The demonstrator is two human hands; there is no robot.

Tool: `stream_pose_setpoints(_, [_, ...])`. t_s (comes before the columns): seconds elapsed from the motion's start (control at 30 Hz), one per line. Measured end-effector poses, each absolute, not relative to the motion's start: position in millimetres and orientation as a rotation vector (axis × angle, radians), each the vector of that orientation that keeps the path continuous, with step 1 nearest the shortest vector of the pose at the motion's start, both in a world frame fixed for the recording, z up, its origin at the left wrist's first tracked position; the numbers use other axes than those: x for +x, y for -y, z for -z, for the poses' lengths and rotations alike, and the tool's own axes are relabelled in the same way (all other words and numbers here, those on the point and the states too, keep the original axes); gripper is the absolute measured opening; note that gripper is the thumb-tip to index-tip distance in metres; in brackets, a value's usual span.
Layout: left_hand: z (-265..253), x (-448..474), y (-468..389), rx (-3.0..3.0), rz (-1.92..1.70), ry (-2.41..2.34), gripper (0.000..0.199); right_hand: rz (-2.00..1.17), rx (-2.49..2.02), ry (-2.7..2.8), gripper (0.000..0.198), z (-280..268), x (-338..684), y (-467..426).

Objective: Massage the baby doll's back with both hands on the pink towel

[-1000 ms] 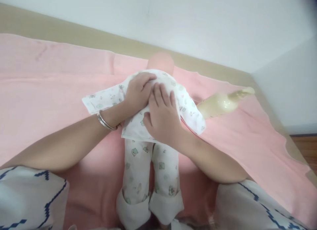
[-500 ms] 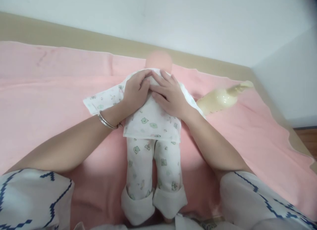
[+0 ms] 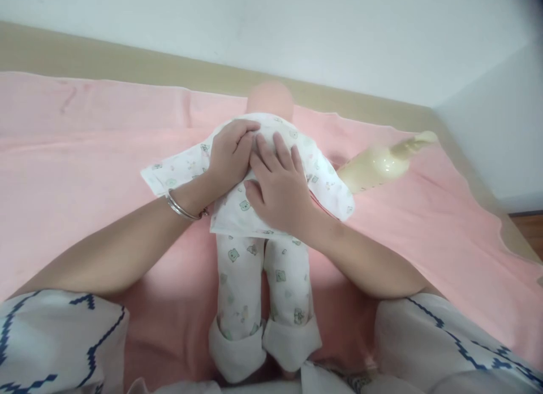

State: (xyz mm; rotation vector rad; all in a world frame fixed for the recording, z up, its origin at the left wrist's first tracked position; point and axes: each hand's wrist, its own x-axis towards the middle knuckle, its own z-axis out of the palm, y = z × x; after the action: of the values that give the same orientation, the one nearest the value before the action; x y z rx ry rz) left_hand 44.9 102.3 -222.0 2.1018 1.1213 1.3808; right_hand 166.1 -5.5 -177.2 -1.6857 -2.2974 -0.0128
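A baby doll [image 3: 270, 97] lies face down on a pink cloth, its bare head pointing away from me. It wears a white printed top [image 3: 237, 213] and matching trousers [image 3: 241, 281] with turned-up cuffs. Across the left of the doll's upper back rests my left hand [image 3: 232, 154], fingers together and slightly bent over the fabric. My right hand [image 3: 280, 193] lies flat on the middle of the back, fingers spread and pointing toward the head. Neither hand grips anything. The doll's face is hidden beneath it.
The pink cloth [image 3: 76, 185] covers a beige surface [image 3: 127, 55] with a raised edge along the white wall [image 3: 271, 26]. A shiny yellowish bottle-like object [image 3: 377, 165] lies right of the doll, partly behind its sleeve.
My right hand has slid down the doll's back toward me, its fingers more spread, uncovering the upper back and right sleeve. The left hand has stayed nearly in place.
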Motion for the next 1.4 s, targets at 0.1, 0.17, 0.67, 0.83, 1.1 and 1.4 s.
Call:
stream_pose_setpoints(0.1, [222.0,44.2,-101.3,2.077,-1.386,-1.118,0.029,-0.021,-1.670,2.306,0.057,176.9,168.9,0.8])
stream_pose_setpoints(0.17, [221.6,43.8,-100.4,2.049,-1.385,-1.119,0.029,-0.055,-1.650,2.325,0.056,176.2,170.9,-2.8])
stream_pose_setpoints(0.67, [220.4,44.1,-97.5,2.086,-1.366,-1.140,0.030,-0.171,-1.853,2.023,0.060,183.1,199.9,-43.6])
stream_pose_setpoints(0.83, [220.6,44.9,-97.2,2.082,-1.368,-1.165,0.032,-0.096,-1.760,2.183,0.065,179.7,173.2,-5.3])
stream_pose_setpoints(1.1, [222.1,43.5,-98.0,2.036,-1.365,-1.124,0.031,-0.146,-1.582,2.398,0.056,170.9,174.2,-6.9])
stream_pose_setpoints(1.4, [217.4,44.9,-96.8,2.076,-1.369,-1.146,0.029,-0.247,-1.770,2.132,0.062,177.9,194.5,-35.0])
